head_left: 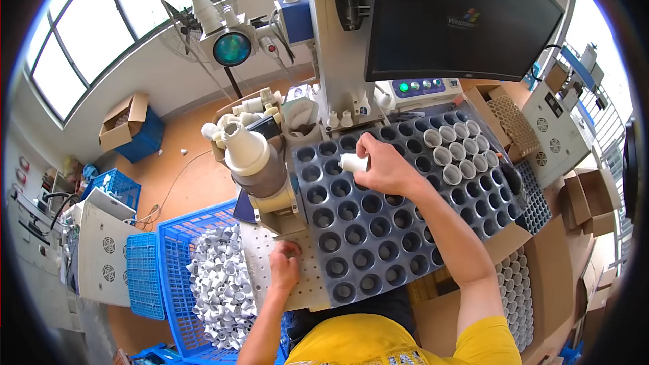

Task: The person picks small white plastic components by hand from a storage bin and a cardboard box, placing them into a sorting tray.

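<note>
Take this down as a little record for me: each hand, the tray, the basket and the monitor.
right hand: holding a white part over the tray
left hand: curled, at the perforated plate
tray: dark, round pockets, open-topped white parts grouped toward far right
basket: blue, heaped with small white pieces
monitor: dark, Windows logo

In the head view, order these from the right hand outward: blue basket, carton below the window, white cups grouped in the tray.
Nearest the right hand first:
1. White cups, right side of the tray.
2. Blue basket, lower left.
3. Carton, far left.
</note>
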Demonstrator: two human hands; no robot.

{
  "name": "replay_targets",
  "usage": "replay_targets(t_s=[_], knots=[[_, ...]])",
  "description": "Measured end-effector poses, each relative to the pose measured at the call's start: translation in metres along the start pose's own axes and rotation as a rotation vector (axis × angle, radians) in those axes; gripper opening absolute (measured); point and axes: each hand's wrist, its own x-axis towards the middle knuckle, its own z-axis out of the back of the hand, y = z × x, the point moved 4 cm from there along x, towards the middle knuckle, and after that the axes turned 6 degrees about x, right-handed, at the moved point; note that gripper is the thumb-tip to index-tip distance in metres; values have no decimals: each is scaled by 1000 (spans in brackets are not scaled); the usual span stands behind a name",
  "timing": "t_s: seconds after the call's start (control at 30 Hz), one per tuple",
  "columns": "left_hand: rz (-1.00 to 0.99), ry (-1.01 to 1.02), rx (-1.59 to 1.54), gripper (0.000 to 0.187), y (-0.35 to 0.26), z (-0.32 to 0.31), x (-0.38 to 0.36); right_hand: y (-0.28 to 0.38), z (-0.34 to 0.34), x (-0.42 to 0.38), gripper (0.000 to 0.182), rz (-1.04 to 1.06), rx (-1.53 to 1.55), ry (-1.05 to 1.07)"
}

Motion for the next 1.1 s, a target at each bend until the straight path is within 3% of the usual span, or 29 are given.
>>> replay_targets(t_s=[0.17,0.6,1.1], knots=[[44,60,-16,27,12,-4,-1,-67,-47,16,34,106,106,-373],[70,40,-42,24,8,-4,-2,-63,-44,13,36,75,279,-279],[95,48,-50,26,12,-7,-2,-64,-41,10,36,93,263,-261]])
